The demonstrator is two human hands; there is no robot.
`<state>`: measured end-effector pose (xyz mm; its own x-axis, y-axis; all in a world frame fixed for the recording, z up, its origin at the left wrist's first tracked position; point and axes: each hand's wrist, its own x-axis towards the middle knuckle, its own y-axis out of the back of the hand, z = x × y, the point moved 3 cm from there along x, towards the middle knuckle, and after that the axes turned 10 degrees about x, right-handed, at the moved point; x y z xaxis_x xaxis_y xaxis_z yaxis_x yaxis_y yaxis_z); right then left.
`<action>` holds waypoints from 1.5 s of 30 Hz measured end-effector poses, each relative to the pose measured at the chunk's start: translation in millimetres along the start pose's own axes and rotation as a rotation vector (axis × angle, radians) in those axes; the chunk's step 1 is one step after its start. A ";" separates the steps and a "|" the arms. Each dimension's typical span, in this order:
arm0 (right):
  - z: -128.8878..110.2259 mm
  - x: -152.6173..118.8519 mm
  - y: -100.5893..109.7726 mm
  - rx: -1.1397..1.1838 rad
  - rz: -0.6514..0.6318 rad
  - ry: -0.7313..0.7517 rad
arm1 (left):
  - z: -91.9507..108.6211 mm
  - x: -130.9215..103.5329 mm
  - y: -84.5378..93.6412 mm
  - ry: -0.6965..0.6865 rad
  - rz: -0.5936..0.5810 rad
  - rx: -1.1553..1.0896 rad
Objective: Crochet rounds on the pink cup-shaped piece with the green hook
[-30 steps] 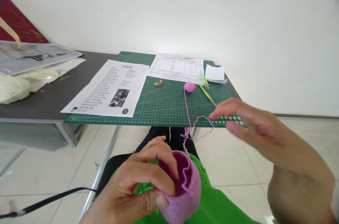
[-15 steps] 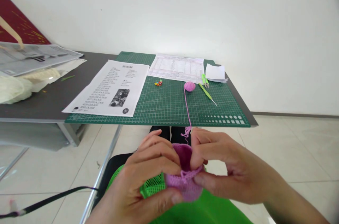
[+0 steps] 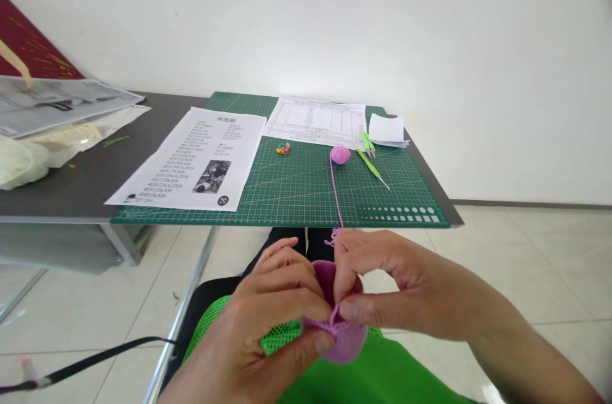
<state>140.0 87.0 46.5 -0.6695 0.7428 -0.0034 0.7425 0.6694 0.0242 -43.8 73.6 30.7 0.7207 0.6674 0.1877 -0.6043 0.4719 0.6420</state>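
Low in the frame, just right of the centre line, you hold the pink piece (image 3: 350,341), its opening tipped up towards you, above your green apron (image 3: 382,372). Your left hand (image 3: 268,315) pinches its near rim, thumb on the outer face and forefinger on the opposite side, the other fingers loosely bent and fanned above. Your right hand (image 3: 396,280) has thumb and forefinger closed on a short pink loop (image 3: 335,315) that stands up from the rim, right beside your left fingertips; its remaining fingers curl in.

Beyond your right knuckles, a tangle of yarn (image 3: 336,235) hangs at the mat's front edge. From there one strand (image 3: 336,194) runs up over the green mat (image 3: 287,197) to the ball (image 3: 340,155), right of centre. Just right of the ball lie the hook (image 3: 370,165), slanting down to the right, and the snips (image 3: 368,145), near the notes (image 3: 386,128). Left of the ball sit the small coloured markers (image 3: 283,149). The pattern sheet (image 3: 186,162) covers the mat's left part, and the form (image 3: 315,122) lies at the back.
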 end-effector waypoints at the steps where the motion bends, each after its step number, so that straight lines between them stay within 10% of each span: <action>1: 0.9 -0.1 0.2 0.055 0.013 0.021 | -0.9 -0.2 -0.1 0.001 0.000 -0.019; 10: -19.5 -13.7 44.8 0.547 0.453 0.319 | -10.8 -4.2 -0.6 -0.017 0.059 -0.214; 15: -23.3 -24.0 64.4 0.212 0.772 0.378 | -14.9 -11.1 4.1 -0.055 0.070 -0.310; 18: -16.2 -24.0 52.1 -0.045 0.651 0.203 | -16.7 -12.1 6.6 -0.047 0.087 -0.361; 22: -11.3 -20.9 22.4 -0.376 0.111 -0.016 | -16.6 -8.5 6.9 -0.051 0.095 -0.393; 25: -11.3 -17.0 11.5 -0.350 -0.068 -0.011 | -15.3 -5.6 6.8 -0.074 0.086 -0.388; 37: -5.6 -7.1 -2.8 -0.205 0.064 0.045 | -4.8 -7.7 4.2 0.020 0.121 -0.058; 45: -4.2 -1.0 -2.8 -0.015 -0.112 -0.054 | 0.4 0.0 -3.6 -0.021 0.030 -0.151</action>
<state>138.5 84.3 50.7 -0.7460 0.6632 -0.0611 0.6624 0.7483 0.0356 -41.5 71.6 28.7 0.7077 0.6709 0.2214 -0.6686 0.5347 0.5169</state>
